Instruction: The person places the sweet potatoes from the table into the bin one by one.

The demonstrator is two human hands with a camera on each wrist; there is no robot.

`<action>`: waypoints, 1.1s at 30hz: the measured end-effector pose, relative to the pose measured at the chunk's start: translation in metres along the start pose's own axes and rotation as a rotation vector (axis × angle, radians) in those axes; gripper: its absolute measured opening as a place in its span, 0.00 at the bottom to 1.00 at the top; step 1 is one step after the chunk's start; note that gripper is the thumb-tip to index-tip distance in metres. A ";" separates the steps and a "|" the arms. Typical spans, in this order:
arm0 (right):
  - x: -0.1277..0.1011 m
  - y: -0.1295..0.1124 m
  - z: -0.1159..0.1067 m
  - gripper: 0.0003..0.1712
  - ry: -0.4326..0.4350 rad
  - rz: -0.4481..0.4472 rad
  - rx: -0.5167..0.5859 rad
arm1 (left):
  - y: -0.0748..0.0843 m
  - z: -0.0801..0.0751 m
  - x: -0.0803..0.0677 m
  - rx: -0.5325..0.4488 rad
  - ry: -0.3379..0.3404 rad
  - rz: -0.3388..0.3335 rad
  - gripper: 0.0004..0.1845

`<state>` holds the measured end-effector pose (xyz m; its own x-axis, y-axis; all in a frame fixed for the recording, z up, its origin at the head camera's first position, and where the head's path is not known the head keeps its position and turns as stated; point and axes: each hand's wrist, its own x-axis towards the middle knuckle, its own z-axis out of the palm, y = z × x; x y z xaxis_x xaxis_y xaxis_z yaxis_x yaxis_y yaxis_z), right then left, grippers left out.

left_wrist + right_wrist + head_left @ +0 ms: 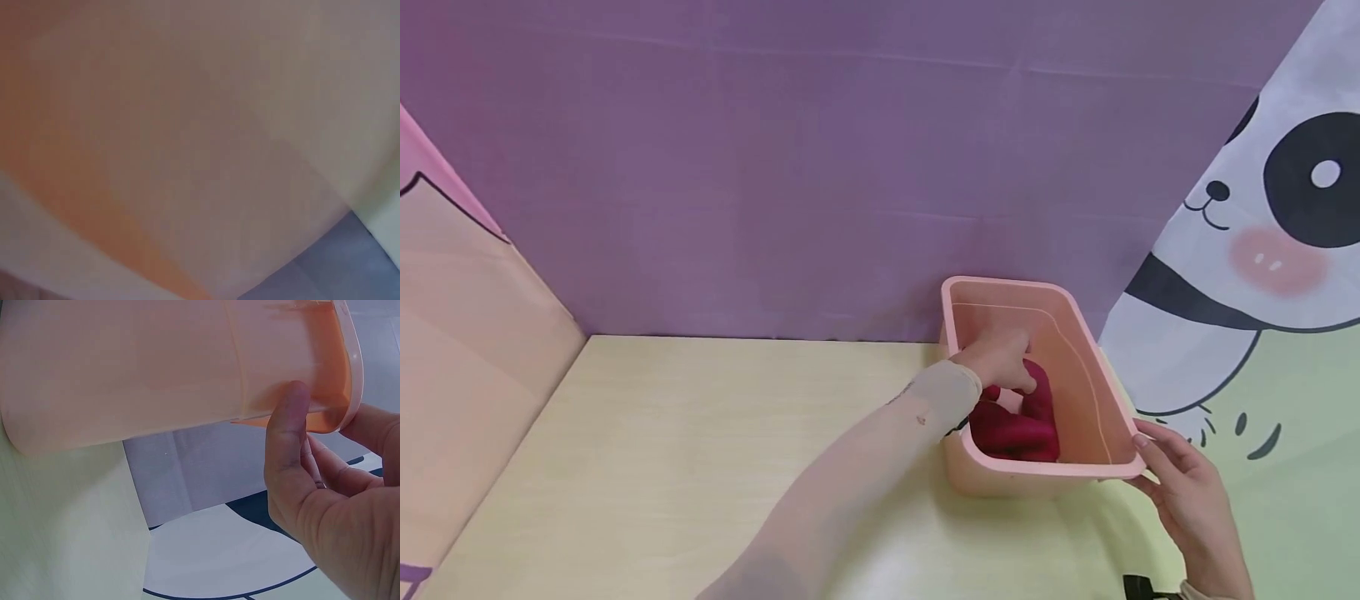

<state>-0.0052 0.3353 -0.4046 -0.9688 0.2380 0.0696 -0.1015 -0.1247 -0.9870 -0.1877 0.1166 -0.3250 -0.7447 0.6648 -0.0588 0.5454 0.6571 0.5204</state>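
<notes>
— So where is each of the hands?

— Left hand (1000, 360) reaches down inside the pink rectangular plastic bin (1078, 473), fingers curled onto the crumpled dark-red cloth (1018, 429) lying at its bottom. Right hand (1183, 492) pinches the bin's near corner rim, thumb on the outer wall (289, 419).

— And the bin?

— On the pale wooden counter (700, 433), against the purple backdrop (812, 167), beside the panda-print sheet (1262, 250).

— What could go wrong?

— I'd judge the one-corner grip is weak: a hard tug on the cloth might tip or slide the bin, or snag cloth on the rim.
</notes>
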 end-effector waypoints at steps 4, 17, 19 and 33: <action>-0.001 0.000 0.002 0.16 -0.008 -0.005 0.005 | 0.002 -0.004 -0.002 0.030 -0.016 -0.003 0.14; -0.001 0.000 0.001 0.16 -0.013 -0.018 0.013 | 0.036 -0.022 0.000 0.105 -0.118 -0.018 0.11; 0.000 0.000 0.002 0.16 -0.012 -0.005 -0.003 | 0.040 -0.019 0.001 0.128 -0.130 -0.035 0.10; 0.003 -0.003 0.006 0.15 0.000 0.020 -0.069 | 0.050 0.002 0.001 0.061 -0.158 -0.074 0.11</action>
<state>-0.0093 0.3308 -0.4007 -0.9705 0.2358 0.0502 -0.0668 -0.0630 -0.9958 -0.1603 0.1508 -0.3001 -0.7162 0.6586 -0.2307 0.5175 0.7230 0.4577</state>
